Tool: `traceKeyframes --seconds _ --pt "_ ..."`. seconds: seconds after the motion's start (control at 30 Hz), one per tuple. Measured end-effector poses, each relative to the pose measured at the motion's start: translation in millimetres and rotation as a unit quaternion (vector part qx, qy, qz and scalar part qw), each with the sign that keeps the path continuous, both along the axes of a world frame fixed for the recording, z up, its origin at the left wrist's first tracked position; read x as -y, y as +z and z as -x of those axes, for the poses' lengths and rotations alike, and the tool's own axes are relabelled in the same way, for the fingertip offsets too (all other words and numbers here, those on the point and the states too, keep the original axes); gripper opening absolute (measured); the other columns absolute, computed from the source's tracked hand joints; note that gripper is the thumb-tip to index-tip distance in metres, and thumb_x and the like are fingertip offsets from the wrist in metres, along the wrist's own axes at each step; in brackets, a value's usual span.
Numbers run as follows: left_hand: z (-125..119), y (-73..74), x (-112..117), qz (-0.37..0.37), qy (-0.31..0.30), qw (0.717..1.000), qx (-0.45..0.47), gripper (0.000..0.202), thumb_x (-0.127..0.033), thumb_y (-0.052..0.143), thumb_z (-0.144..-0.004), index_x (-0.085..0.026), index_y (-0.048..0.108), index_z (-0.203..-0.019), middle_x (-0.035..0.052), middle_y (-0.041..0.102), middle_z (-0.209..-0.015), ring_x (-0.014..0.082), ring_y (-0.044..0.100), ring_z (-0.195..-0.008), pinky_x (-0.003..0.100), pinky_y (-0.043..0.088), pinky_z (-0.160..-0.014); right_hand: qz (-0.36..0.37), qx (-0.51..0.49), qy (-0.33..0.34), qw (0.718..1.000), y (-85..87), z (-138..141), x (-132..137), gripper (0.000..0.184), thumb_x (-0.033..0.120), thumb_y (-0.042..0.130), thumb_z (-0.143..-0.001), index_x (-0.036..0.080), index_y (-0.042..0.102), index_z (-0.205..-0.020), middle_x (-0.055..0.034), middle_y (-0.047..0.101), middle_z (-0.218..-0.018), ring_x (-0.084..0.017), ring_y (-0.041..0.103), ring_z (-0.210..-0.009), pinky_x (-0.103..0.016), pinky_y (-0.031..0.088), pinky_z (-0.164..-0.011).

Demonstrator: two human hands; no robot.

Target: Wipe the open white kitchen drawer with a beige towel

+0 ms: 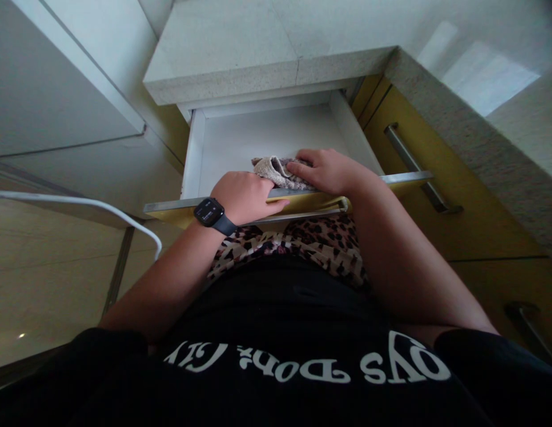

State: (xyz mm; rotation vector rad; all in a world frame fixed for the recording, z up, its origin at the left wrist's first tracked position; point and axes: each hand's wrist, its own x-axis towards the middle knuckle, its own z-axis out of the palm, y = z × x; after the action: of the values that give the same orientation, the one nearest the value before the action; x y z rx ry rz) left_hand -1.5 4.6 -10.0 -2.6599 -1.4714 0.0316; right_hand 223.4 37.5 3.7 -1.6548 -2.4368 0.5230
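A pulled-out white drawer (262, 133) with a yellow front lies before my body. My left hand (241, 196), with a black watch on its wrist, grips the top edge of the drawer front. Its thumb rests on the outer face, and its other fingers bend over the inside, mostly hidden. A crumpled grey-beige cloth (276, 171) sits just behind the front panel, inside the drawer. My right hand (322, 169) is closed over the cloth's right part, its fingers pressing it near the top edge.
Above the drawer runs a pale stone countertop (231, 47), which turns a corner to the right. Yellow cabinets with a metal handle (413, 160) stand at right. A white cord (102, 204) curves across the left, beside a large white panel (57, 89).
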Motion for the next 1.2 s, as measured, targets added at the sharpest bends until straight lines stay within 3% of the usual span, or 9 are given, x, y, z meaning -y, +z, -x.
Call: traceKeyframes --seconds 0.5,1.2 --pt "0.4 0.0 0.1 -0.009 -0.005 1.0 0.01 0.076 -0.079 0.038 -0.094 -0.016 0.082 -0.1 0.0166 0.077 -0.087 0.0255 0.071 -0.081 0.036 0.048 -0.073 -0.012 0.009 -0.006 1.0 2.4 1.9 1.5 0.06 0.066 0.041 -0.102 0.017 0.073 -0.114 -0.0152 0.075 -0.104 -0.025 0.063 -0.089 -0.033 0.034 -0.073" --pt "-1.3 7.1 3.2 0.013 0.011 1.0 0.005 0.074 -0.076 0.039 -0.094 -0.017 0.082 -0.108 0.0163 0.077 -0.092 0.0284 0.072 -0.088 0.038 0.047 -0.078 -0.023 -0.01 -0.01 1.0 1.0 0.8 1.2 0.056 0.063 0.045 -0.101 0.016 0.074 -0.11 -0.014 0.073 -0.099 -0.023 0.057 -0.08 -0.034 0.032 -0.07"
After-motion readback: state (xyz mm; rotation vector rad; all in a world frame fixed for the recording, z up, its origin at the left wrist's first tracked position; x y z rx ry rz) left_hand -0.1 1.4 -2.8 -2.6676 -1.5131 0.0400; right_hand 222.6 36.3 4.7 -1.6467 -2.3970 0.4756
